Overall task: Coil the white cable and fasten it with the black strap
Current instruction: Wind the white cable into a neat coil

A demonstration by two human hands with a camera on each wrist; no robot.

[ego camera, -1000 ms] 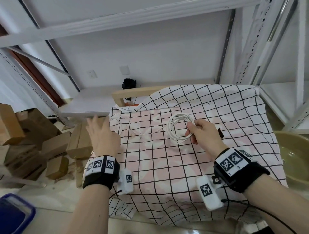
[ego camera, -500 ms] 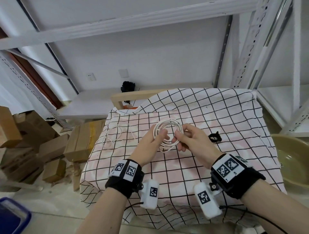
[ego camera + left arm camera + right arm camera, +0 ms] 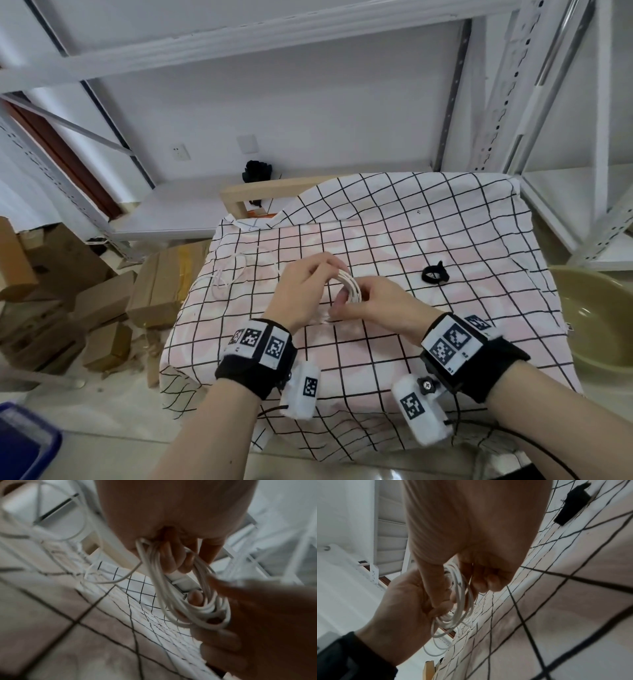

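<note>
The white cable (image 3: 350, 288) is wound into a small coil held over the middle of the checked tablecloth (image 3: 394, 346). My left hand (image 3: 305, 291) grips the coil's left side, and in the left wrist view the loops (image 3: 164, 582) run through its curled fingers. My right hand (image 3: 373, 305) pinches the coil's right side, its fingers curled round the strands (image 3: 458, 595). A loose tail of cable (image 3: 233, 274) trails left across the cloth. The black strap (image 3: 434, 274) lies on the cloth to the right of my hands, also seen in the right wrist view as a black strap (image 3: 573, 503).
Cardboard boxes (image 3: 68, 294) are stacked on the floor to the left. A beige basin (image 3: 603, 318) stands at the right. White metal shelving (image 3: 534, 102) surrounds the table, and a wooden frame (image 3: 260, 195) rises behind the cloth. A blue bin (image 3: 24, 442) sits bottom left.
My left hand came in from the table's left edge and took hold of the coil. Both hands drew the coil toward me and turned it edge-on.
</note>
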